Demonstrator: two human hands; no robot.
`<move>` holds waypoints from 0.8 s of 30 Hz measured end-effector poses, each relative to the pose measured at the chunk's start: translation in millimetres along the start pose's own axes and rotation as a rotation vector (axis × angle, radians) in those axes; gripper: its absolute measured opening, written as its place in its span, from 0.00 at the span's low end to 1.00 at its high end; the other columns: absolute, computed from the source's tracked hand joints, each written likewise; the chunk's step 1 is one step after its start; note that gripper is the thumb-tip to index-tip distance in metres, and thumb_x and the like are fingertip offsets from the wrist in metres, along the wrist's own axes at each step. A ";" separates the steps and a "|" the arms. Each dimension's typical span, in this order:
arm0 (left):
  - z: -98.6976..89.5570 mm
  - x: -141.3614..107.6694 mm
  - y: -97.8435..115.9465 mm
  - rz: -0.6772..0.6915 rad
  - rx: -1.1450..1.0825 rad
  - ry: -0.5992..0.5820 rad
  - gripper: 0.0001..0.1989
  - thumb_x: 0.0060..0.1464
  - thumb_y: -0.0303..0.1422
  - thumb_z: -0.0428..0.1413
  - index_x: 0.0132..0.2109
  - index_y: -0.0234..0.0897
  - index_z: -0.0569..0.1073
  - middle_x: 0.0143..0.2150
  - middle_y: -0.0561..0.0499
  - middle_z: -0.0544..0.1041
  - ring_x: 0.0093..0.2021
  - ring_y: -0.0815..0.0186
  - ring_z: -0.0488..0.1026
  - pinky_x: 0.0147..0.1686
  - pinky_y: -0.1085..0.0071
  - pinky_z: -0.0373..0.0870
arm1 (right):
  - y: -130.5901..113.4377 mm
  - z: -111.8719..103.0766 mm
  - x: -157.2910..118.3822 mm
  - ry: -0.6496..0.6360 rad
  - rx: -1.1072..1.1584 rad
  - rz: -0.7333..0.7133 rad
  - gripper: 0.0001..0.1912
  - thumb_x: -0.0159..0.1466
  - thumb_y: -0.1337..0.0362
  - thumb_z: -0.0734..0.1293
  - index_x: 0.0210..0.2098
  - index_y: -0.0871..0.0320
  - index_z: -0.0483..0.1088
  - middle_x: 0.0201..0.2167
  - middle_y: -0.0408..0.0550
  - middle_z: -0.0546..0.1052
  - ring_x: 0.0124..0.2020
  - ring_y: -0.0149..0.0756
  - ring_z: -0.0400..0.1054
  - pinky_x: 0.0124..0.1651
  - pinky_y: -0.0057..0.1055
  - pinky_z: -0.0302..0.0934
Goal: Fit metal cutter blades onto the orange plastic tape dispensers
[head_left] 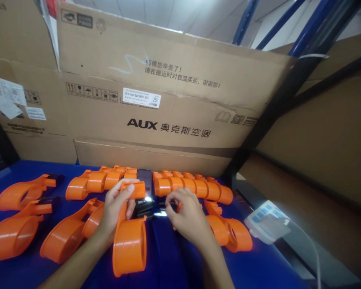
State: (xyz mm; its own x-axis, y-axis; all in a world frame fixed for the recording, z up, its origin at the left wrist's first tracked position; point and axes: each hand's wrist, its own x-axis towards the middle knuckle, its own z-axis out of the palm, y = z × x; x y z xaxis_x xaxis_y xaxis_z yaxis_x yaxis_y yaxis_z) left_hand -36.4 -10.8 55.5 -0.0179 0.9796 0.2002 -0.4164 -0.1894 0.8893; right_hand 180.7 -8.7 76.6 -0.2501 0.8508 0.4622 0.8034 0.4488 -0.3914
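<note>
My left hand (116, 206) is closed round the handle of an orange plastic ring with a stem (129, 249), which hangs below the fingers with its wide ring toward me. My right hand (185, 210) is curled, thumb and fingertips together, to the right of it. What the right fingers hold, if anything, is hidden. Between the hands lie small glossy black parts (144, 206) with a bright reflection. A phone (145, 178) lies just behind them. Part of an orange piece shows beside the right fingers.
More orange rings stand in rows at the back left (78, 188) and back right (198, 188). Others lie at the far left (10, 228), some with black ends. A white power strip (266, 220) with a plugged-in cable is on the right. A large cardboard box (168, 152) walls the blue surface's back.
</note>
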 end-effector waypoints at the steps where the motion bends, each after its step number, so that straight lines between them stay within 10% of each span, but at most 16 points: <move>1: 0.6 -0.8 -0.1 -0.002 0.006 -0.002 0.19 0.63 0.44 0.58 0.54 0.36 0.74 0.13 0.60 0.64 0.14 0.73 0.56 0.19 0.75 0.50 | -0.3 1.1 -0.5 -0.029 -0.037 -0.001 0.06 0.60 0.71 0.67 0.29 0.54 0.73 0.31 0.46 0.75 0.38 0.43 0.68 0.41 0.37 0.57; 19: 3.5 3.0 -12.8 -0.006 0.038 0.058 0.24 0.60 0.51 0.59 0.53 0.37 0.74 0.19 0.56 0.73 0.15 0.72 0.63 0.19 0.76 0.58 | -13.5 -8.8 -1.9 0.140 0.367 -0.143 0.10 0.71 0.57 0.65 0.41 0.54 0.76 0.34 0.48 0.77 0.38 0.42 0.70 0.46 0.38 0.63; 24: 11.9 3.5 -7.2 0.053 -0.057 0.258 0.27 0.61 0.54 0.58 0.58 0.42 0.71 0.26 0.55 0.78 0.22 0.68 0.73 0.23 0.75 0.67 | -17.2 -12.0 -7.4 -0.183 0.566 -0.413 0.46 0.56 0.38 0.75 0.67 0.52 0.64 0.58 0.55 0.75 0.57 0.52 0.70 0.61 0.46 0.62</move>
State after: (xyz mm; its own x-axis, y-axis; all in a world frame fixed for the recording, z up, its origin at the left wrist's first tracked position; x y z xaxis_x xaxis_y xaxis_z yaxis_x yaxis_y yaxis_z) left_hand -22.7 -6.8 54.7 -0.2696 0.9544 0.1282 -0.4589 -0.2444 0.8542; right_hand 175.2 -26.0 89.4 -0.5991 0.5912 0.5399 0.2331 0.7739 -0.5888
